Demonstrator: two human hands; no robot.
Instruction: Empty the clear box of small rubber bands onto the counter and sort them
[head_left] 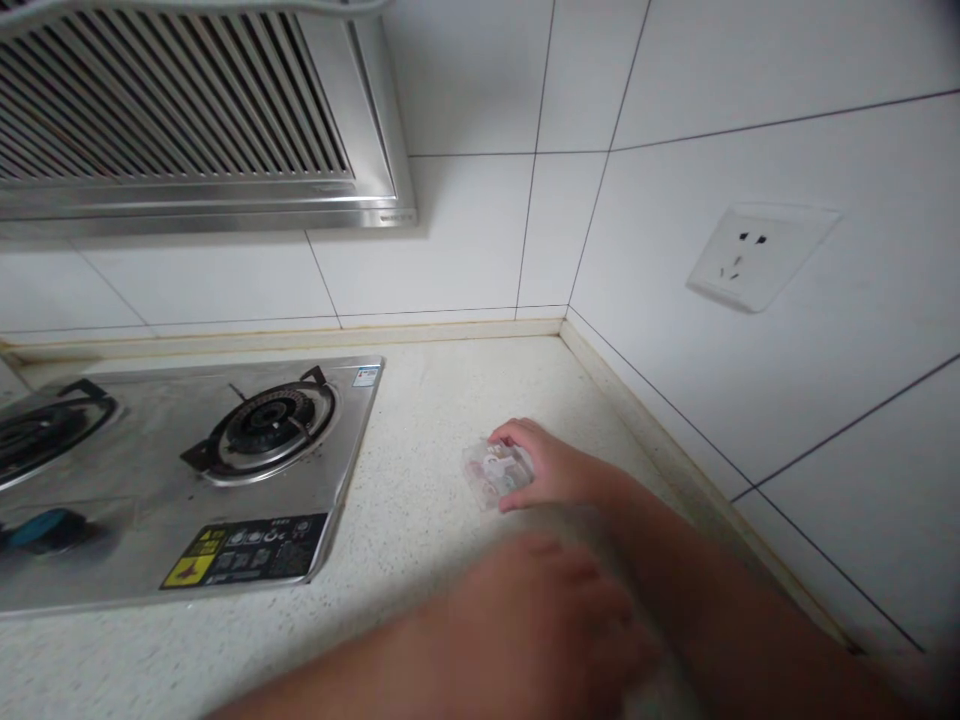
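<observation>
My right hand [525,460] reaches onto the speckled white countertop [450,400], thumb and fingers closed around the right side of a small clear plastic box [491,478]. Small pale pieces show through the box, too unclear to name. Nearer the camera, my left hand [547,620] crosses in front of my right forearm, badly blurred. Its fingers look curled, and a greyish, see-through shape lies against it; what that is I cannot make out.
To the left, a steel gas hob [262,500] with black burners is set into the counter. Above it hangs a slatted range hood [375,130]. White tiled walls meet at a corner behind the counter, and a wall socket [757,260] sits on the right wall.
</observation>
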